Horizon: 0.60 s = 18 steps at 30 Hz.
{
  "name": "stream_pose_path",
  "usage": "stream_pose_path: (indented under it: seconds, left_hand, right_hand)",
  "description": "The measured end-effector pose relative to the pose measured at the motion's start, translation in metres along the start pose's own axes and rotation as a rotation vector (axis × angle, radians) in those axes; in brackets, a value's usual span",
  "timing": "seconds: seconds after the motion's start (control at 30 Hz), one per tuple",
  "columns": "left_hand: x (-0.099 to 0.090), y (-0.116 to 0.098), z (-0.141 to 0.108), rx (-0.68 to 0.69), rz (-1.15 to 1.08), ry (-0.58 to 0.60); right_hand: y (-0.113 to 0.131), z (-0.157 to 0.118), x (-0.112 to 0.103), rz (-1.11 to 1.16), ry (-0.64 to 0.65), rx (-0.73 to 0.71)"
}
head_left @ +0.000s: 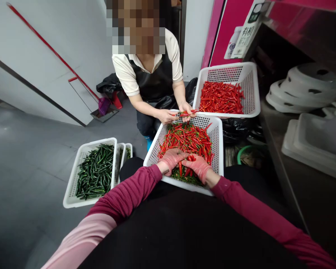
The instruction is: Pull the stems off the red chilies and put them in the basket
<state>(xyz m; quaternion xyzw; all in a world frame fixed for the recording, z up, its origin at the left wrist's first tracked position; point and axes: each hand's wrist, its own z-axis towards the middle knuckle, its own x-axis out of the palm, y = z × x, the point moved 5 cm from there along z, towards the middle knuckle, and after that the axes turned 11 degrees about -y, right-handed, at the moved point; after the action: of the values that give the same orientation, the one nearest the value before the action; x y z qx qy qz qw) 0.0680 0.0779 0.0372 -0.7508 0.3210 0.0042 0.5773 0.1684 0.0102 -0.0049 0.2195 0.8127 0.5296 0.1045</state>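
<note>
A white perforated basket [218,142] in front of me holds a heap of red chili peppers [184,140] with green stems. Loose green stems [184,176] lie at its near side. Over this basket, my right hand [198,167], in a thin pinkish glove, is closed around several red chili peppers. My left hand [173,158], gloved alike, meets it with fingers pinched at the stem end of a red chili pepper [180,169]; the fingertips are partly hidden. Across the basket, a co-worker's hands [175,115] hold a few red chili peppers.
Behind on the right stands a white basket [253,89] of red chili peppers. On the floor at left, a white basket [68,194] holds dark green chili peppers [95,172], with more baskets beside it. A metal counter [282,186] borders the right; a dustpan [102,116] lies by the wall.
</note>
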Motion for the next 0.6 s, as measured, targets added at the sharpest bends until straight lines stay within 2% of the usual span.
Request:
stream_pose_path:
  seconds: [0.1, 0.17, 0.23, 0.27, 0.33, 0.43, 0.5, 0.6]
  left_hand:
    - [-0.01, 0.005, 0.008, 0.003, 0.055, -0.122]
    - [-0.015, 0.01, 0.008, -0.059, 0.076, -0.143]
    - [-0.012, 0.01, 0.003, -0.114, 0.084, -0.058]
    - [-0.008, 0.008, -0.001, -0.132, 0.08, 0.009]
    - [0.001, 0.002, -0.009, -0.166, 0.031, 0.114]
    - [0.01, 0.003, -0.017, -0.265, -0.1, 0.159]
    - [0.013, 0.009, -0.017, -0.275, -0.128, 0.182]
    - [0.014, 0.019, -0.017, -0.145, -0.001, 0.255]
  right_hand:
    - [-0.011, -0.001, -0.009, 0.002, -0.003, 0.156]
    - [-0.009, 0.0, -0.019, -0.031, -0.089, 0.143]
    - [-0.002, 0.001, -0.024, -0.042, -0.151, 0.071]
    - [0.001, 0.001, -0.022, -0.03, -0.137, 0.047]
    - [0.006, 0.001, -0.012, 0.017, -0.035, 0.045]
    - [0.009, 0.0, -0.001, 0.166, 0.056, 0.048]
    - [0.007, 0.001, -0.003, 0.304, -0.007, 0.06]
    - [-0.001, 0.001, -0.011, 0.454, -0.112, 0.165]
